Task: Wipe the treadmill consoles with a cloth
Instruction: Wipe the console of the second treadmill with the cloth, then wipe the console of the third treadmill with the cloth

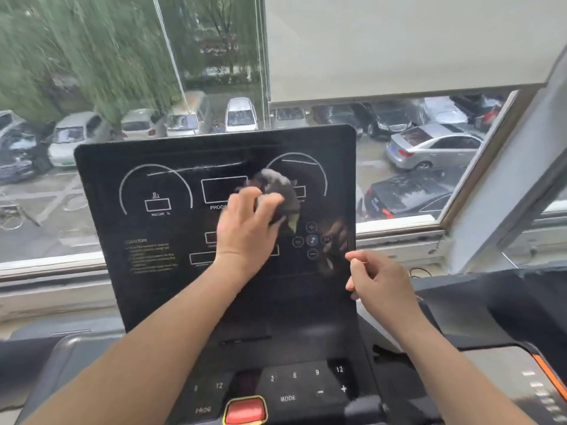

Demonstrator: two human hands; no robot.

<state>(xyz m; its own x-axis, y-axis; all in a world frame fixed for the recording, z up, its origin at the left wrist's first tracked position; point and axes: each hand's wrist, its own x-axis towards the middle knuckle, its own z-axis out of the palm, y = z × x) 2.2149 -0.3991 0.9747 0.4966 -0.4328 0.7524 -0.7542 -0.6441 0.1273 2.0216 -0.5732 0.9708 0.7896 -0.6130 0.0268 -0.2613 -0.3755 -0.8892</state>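
Note:
A black treadmill console (153, 256) stands upright in front of me, with white dial outlines and small round buttons on its glossy face. My left hand (245, 225) presses a dark grey cloth (280, 191) flat against the middle of the screen. My right hand (377, 280) hovers at the console's right edge with fingers loosely curled and nothing in it; whether it touches the edge I cannot tell. Blurred streaks run across the top of the screen.
Below the screen lies a keypad (306, 384) with number and MODE keys and a red stop button (245, 409). A window (92, 87) behind shows parked cars and trees, with a roller blind (399, 41) half down. A second treadmill's console (521, 317) sits at right.

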